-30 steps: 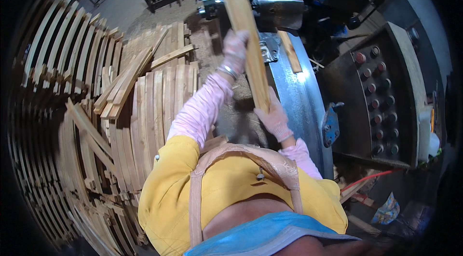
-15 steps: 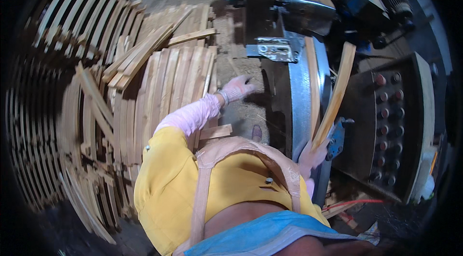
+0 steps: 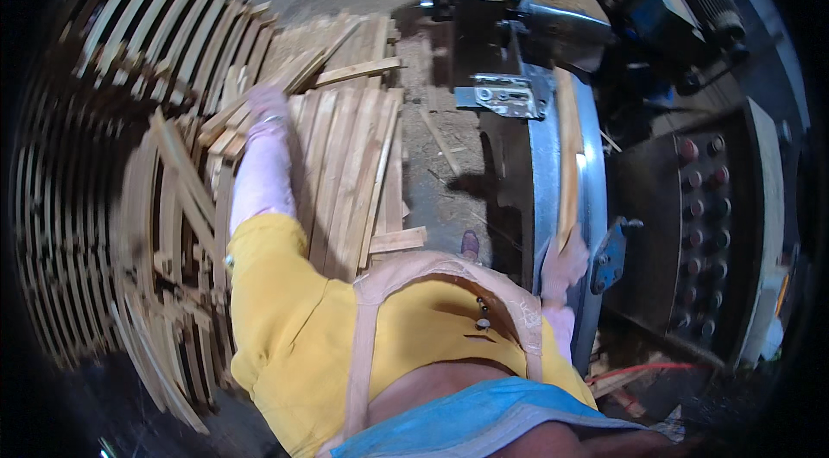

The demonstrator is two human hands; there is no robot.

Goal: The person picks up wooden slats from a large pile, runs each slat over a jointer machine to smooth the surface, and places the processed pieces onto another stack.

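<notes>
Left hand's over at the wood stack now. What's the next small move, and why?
Probably close the left hand on one loose wooden strip and lift it: that hand is at the strips lying askew atop the stack, while the right hand holds the near end of another strip on the metal table.

Tan wooden strip lengthwise on metal table; loose strips atop stack.
</notes>
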